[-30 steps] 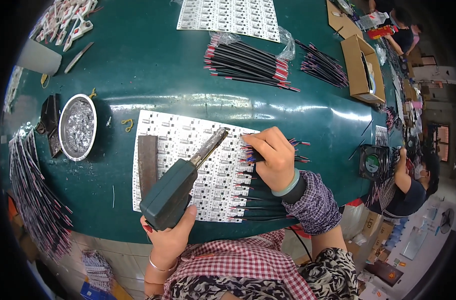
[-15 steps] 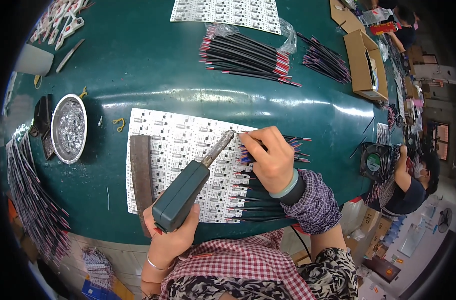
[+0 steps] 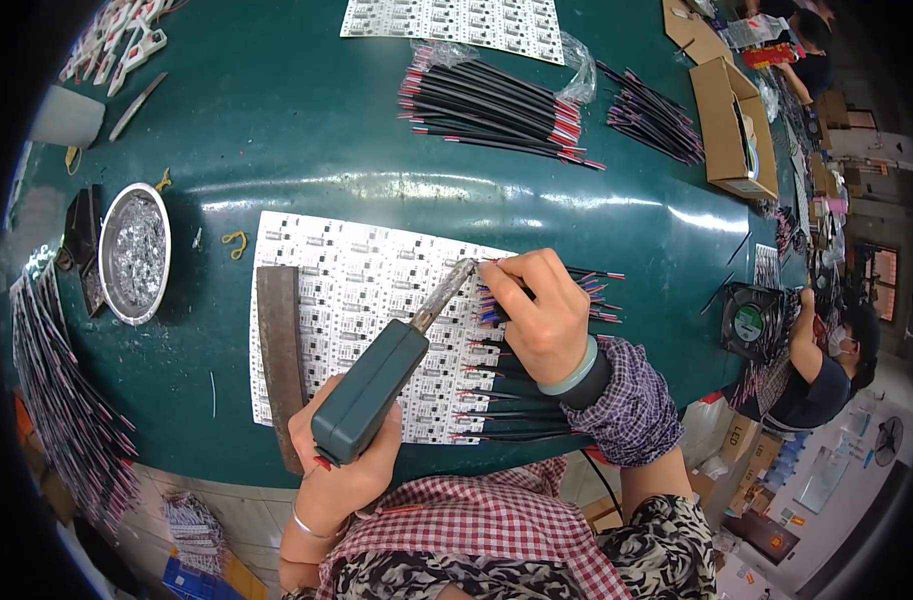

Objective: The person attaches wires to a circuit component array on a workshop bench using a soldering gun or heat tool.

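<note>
My left hand (image 3: 345,450) is wrapped round a dark green soldering gun (image 3: 370,392). Its silvery tip reaches up and right to the upper right edge of a white circuit board panel (image 3: 352,262), near my right fingertips. With thumb and fingers closed, my right hand (image 3: 547,315) pinches a wire (image 3: 483,268) at that edge; the wire end is mostly hidden by the fingers. Below it, several black-sleeved wires (image 3: 522,397) run off the panel's right side. A long dark metal bar (image 3: 282,360) lies across the panel's left part.
To the left stand a metal bowl of silvery scraps (image 3: 137,255) and a bundle of wires (image 3: 72,400). Beyond the panel lie a black wire bundle (image 3: 492,105) and an open cardboard box (image 3: 732,130). A fan (image 3: 752,320) sits at right, near a seated co-worker (image 3: 827,370).
The soldering gun and my left hand have shifted slightly right and up. The panel appears moved very slightly left and up in view. My right hand keeps nearly the same place.
</note>
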{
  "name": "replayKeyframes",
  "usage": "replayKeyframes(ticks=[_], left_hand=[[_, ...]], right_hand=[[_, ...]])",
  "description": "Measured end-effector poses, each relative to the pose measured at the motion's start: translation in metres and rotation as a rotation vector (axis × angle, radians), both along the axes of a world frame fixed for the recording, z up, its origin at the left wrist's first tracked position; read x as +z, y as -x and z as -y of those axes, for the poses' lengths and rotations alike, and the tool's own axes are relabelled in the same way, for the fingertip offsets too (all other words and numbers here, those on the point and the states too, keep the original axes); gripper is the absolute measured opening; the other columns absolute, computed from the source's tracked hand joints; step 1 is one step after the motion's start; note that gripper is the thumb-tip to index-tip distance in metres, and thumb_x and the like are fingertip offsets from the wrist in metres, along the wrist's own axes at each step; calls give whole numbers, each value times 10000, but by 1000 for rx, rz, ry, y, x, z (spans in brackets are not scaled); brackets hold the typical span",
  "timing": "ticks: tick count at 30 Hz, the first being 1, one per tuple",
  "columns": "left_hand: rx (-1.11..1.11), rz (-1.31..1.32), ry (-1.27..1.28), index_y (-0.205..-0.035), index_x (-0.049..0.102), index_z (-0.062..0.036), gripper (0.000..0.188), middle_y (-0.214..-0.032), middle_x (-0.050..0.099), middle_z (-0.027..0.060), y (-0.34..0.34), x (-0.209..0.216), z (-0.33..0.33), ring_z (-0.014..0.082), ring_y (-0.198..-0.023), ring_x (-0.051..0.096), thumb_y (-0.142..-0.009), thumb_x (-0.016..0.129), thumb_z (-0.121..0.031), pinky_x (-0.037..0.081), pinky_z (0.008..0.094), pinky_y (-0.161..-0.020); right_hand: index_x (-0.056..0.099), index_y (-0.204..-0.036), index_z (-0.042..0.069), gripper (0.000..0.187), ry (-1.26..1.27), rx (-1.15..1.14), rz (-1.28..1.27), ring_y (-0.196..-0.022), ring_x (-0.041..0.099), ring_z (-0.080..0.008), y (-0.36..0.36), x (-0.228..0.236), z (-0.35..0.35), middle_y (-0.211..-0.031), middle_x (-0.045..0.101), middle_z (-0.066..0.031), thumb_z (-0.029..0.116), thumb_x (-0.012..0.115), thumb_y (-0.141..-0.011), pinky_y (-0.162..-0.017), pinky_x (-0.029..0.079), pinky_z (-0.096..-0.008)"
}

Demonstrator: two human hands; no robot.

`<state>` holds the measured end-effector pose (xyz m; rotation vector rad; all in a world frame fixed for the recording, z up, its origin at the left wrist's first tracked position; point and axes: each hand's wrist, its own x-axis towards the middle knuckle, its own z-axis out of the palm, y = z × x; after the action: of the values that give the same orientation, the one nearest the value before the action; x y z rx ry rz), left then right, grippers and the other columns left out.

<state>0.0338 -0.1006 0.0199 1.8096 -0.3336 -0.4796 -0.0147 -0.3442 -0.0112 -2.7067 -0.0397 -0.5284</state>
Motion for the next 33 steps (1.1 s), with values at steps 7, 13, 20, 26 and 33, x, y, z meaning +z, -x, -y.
replayKeyframes(ticks=[7,13,20,26,33], left_hand=[[65,98,32,-923,710,51,186,-778,665,112,6,-7,-6,186,-602,620,-741,735,26,508,292,-569],[44,10,46,-922,703,67,179,-824,672,125,7,-5,-6,174,-642,631,-750,732,28,507,292,-581],[38,-53,68,-946,689,74,174,-829,662,112,5,2,-2,139,-670,625,-777,712,41,492,271,-598],[-2,-28,-26,-941,682,75,167,-811,650,97,5,9,-2,128,-669,620,-778,706,47,487,264,-604],[159,-112,54,-1122,680,55,334,-1023,711,149,24,2,-23,148,-740,668,-794,743,59,522,259,-683]], right_hand=[[690,-1056,-33,538,-7,1,0,-806,606,-300,0,0,0,-927,600,-131,-125,576,-539,-660,527,-385],[702,-1036,-9,529,-47,-11,4,-810,621,-299,-1,0,2,-920,626,-121,-136,575,-539,-663,530,-383],[706,-1028,-2,517,-61,5,3,-815,631,-298,-1,-1,4,-915,633,-116,-135,584,-544,-663,538,-379],[700,-1028,-17,475,11,25,33,-813,630,-285,-2,-1,2,-914,627,-113,-127,607,-576,-644,543,-366],[703,-1021,-18,446,35,29,20,-822,637,-285,-2,3,1,-944,629,-124,-121,621,-595,-652,546,-365]])
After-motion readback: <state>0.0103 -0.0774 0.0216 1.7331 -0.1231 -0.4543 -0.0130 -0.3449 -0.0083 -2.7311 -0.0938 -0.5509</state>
